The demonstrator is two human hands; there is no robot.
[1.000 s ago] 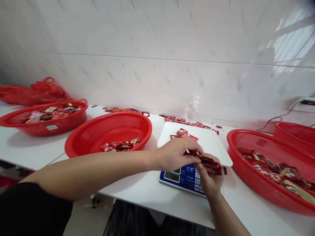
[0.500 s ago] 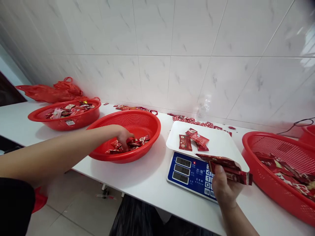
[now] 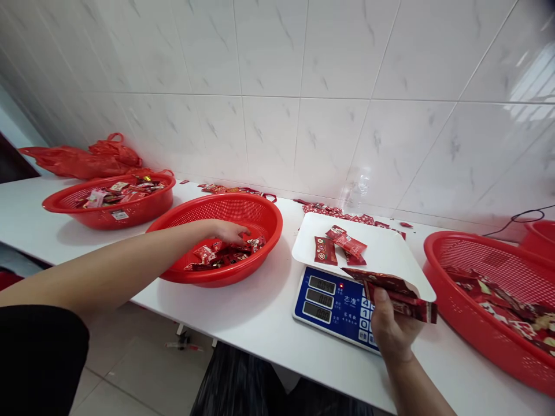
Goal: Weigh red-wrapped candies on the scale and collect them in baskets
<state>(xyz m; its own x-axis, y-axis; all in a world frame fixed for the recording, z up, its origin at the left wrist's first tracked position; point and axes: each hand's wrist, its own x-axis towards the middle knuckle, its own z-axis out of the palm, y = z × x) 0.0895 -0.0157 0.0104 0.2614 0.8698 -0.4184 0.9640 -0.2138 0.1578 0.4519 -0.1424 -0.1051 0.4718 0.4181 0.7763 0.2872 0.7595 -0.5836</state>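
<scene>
In the head view, my left hand [image 3: 233,232] reaches into the middle red plastic basket [image 3: 217,277]. Its fingers stretch out just above a small heap of red wrapped snack packets [image 3: 225,253]. My right hand [image 3: 392,323] is closed around a dark red printed pouch [image 3: 403,297], thumb on top, beside the blue digital scale [image 3: 332,312]. The pouch overlaps the near edge of the scale's white tray [image 3: 390,248]. On that tray lie several red packets [image 3: 347,244]. The pouch and hand cover part of the keypad.
To the left stands another red basket [image 3: 108,216] of mixed packets, with red plastic bags [image 3: 87,162] behind it. A large red basket [image 3: 489,338] with packets is at the right. Loose packets [image 3: 338,215] line the white tiled wall. A black bag [image 3: 234,381] hangs below the table edge.
My left hand has lifted slightly off the packets and moved right, its fingers now more extended. The right hand keeps its hold on the pouch. The view has shifted slightly.
</scene>
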